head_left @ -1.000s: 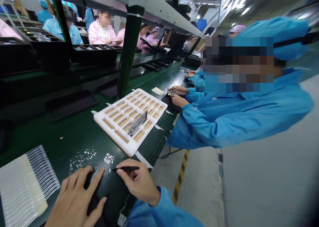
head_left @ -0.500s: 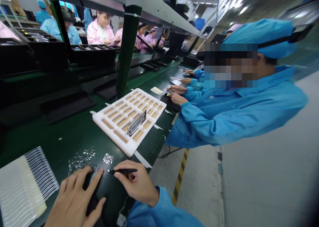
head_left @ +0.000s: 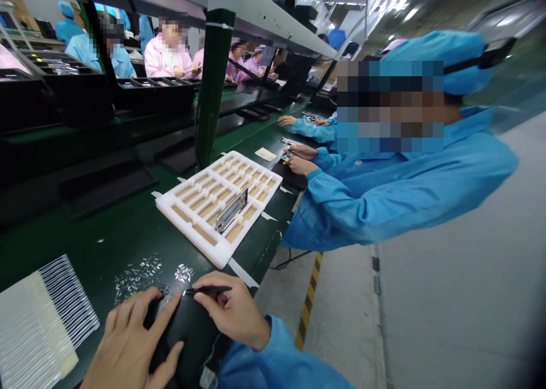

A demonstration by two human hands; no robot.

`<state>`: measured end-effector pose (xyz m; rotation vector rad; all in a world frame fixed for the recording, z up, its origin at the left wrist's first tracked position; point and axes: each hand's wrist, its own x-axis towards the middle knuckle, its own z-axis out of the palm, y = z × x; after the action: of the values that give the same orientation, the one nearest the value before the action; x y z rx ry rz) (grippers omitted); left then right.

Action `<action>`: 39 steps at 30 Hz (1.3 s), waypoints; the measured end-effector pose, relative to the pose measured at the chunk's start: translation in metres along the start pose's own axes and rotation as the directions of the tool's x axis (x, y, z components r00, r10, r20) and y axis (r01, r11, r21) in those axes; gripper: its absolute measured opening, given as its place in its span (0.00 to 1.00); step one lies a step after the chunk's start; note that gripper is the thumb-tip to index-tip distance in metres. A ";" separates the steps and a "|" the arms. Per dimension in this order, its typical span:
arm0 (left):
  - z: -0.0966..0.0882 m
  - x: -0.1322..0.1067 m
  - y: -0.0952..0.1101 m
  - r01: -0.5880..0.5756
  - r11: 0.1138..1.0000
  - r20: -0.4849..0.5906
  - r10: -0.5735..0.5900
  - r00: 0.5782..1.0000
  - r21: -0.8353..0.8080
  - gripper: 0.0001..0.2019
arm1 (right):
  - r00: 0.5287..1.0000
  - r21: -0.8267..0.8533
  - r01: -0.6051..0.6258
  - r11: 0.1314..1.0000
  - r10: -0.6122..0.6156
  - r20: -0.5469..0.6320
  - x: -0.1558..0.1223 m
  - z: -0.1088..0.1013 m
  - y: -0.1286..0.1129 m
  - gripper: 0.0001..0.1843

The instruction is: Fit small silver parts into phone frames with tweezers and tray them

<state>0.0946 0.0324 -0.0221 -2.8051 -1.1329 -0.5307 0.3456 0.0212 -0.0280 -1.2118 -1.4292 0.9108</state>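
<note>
My right hand (head_left: 239,312) pinches slim black tweezers (head_left: 215,289), held nearly level just above the green bench. A tiny bright piece shows by their tip, but whether they grip it I cannot make out. Palm down, fingers spread, my left hand (head_left: 132,340) rests with its index fingertip close to the tweezers' tip, among small metal pieces. Beyond the fingers lie a wide scatter of shiny metal bits (head_left: 139,276) and a tighter pile (head_left: 184,273). Left of my left hand is a sheet of strips (head_left: 70,301) with a pale band across it.
A white foam tray (head_left: 165,206) with slots sits ahead, taped to the bench, with a metal phone-like frame (head_left: 231,211) standing in it. A co-worker in blue (head_left: 362,195) handles a small device on the right. A green post (head_left: 215,87) rises behind the tray.
The view has shifted slightly. My left index fingertip and the tweezers' tip are a little closer together. Farther down the bench, another person's arm has reached out over the surface.
</note>
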 end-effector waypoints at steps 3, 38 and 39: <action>-0.002 0.003 0.000 -0.032 0.999 -0.023 0.032 0.999 0.016 0.29 | 1.000 0.000 -0.003 1.000 0.003 0.008 0.001 0.000 -0.001 0.07; -0.025 0.005 -0.008 -0.079 0.995 0.005 0.079 0.997 0.061 0.28 | 0.967 0.312 -0.223 0.923 0.249 -0.046 0.000 0.000 0.014 0.22; -0.034 0.007 -0.009 -0.032 0.999 -0.014 0.032 0.999 0.033 0.25 | 0.969 0.318 -0.210 0.925 0.240 -0.056 0.000 0.001 0.014 0.22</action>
<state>0.0832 0.0373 0.0111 -2.7818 -1.0820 -0.5238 0.3476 0.0241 -0.0413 -1.1765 -1.0378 1.1726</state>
